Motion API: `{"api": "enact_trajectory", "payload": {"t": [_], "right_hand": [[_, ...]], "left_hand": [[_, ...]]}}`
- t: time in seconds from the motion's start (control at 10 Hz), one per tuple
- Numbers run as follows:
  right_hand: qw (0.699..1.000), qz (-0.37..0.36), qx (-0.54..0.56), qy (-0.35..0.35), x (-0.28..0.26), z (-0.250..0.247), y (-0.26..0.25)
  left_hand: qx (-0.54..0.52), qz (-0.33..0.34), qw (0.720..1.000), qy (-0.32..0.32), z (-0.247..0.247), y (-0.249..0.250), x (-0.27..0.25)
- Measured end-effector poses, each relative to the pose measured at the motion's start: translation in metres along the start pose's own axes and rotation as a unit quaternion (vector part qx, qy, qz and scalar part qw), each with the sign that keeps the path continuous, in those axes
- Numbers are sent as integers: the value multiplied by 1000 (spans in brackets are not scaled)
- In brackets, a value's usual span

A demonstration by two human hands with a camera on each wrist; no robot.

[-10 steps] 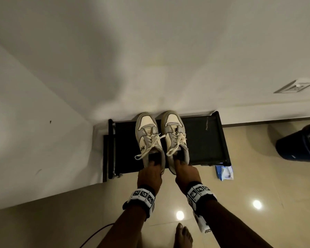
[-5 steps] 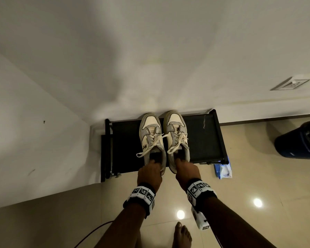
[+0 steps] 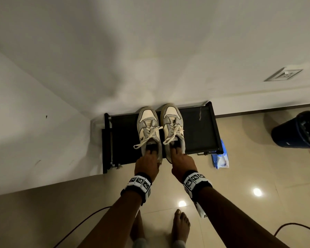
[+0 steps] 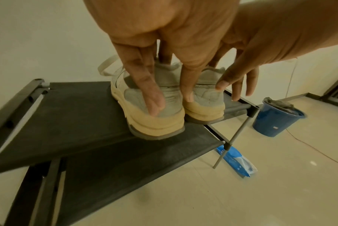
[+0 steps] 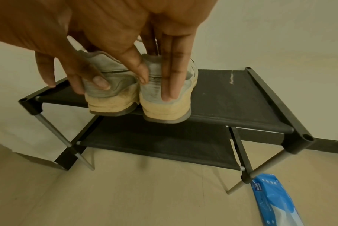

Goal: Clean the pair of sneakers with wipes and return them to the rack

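A pair of grey and cream sneakers stands side by side on the top shelf of a black fabric rack (image 3: 195, 133), toes to the wall and heels over the front edge. My left hand (image 3: 147, 162) holds the left sneaker (image 3: 148, 127) at the heel. Some fingers are tucked inside the collar and others lie straight down the back (image 4: 151, 97). My right hand (image 3: 182, 162) holds the right sneaker (image 3: 171, 122) the same way, with fingers (image 5: 170, 79) down its heel. Both soles (image 5: 164, 113) rest on the shelf fabric.
A blue wipes pack (image 3: 220, 160) lies on the tiled floor by the rack's right front leg. A blue bucket (image 3: 297, 129) stands farther right. Cables (image 3: 89, 219) run across the floor near my bare feet (image 3: 181, 224). The rack sits in a wall corner, its lower shelf (image 5: 160, 146) bare.
Both hands stay at the heels and the sneakers sit in much the same place on the top shelf. Only the head view has shifted slightly.
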State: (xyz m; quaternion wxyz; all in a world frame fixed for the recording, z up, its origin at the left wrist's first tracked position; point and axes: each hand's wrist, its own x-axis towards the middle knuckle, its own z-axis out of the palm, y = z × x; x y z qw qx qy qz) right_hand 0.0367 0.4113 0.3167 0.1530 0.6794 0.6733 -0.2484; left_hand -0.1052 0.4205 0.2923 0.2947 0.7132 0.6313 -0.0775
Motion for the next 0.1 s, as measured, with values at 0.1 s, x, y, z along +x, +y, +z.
{"api": "enact_trajectory", "payload": {"t": [0.1], "right_hand": [[1000, -7, 16, 3, -29, -8, 1]], "left_hand": [[18, 20, 999, 24, -22, 9, -25]]}}
